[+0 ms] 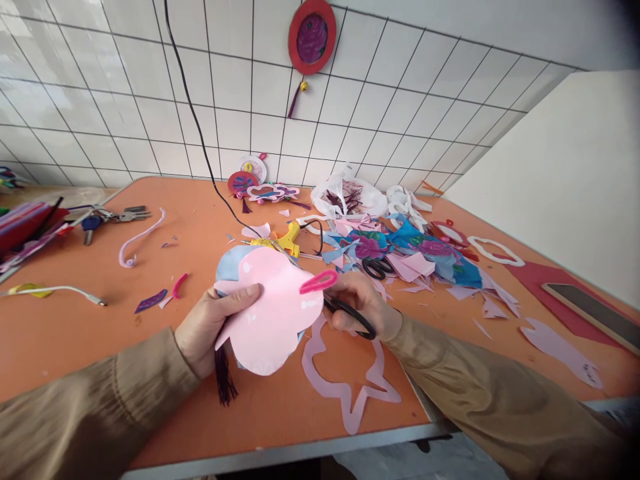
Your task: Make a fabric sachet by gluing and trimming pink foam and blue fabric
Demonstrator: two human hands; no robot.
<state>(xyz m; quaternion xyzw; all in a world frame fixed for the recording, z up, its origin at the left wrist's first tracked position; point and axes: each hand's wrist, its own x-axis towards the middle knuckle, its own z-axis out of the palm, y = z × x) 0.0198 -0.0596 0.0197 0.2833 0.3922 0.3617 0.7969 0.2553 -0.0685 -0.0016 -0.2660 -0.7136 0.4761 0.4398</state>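
Note:
My left hand (210, 327) grips a pink paper cutout (273, 317) with a wavy edge, thumb on top. Light blue material (233, 265) shows behind it, and a dark purple tassel (224, 377) hangs below my fingers. A bright pink fuzzy loop (319, 282) sticks out at the cutout's right side. My right hand (357, 303) is closed around black-handled scissors (353, 317) at that same edge; the blades are hidden behind the paper. Under my right hand, a pink paper outline (325, 387) lies on the orange table (240, 437).
A yellow glue gun (287, 240) with a cord lies behind the cutout. Fabric and paper scraps (400, 250), another pair of scissors (377, 268) and a plastic bag (345, 193) are at the back right. A phone (595, 310) rests on red paper. Keys (133, 213) and a white cable (60, 289) are leftward.

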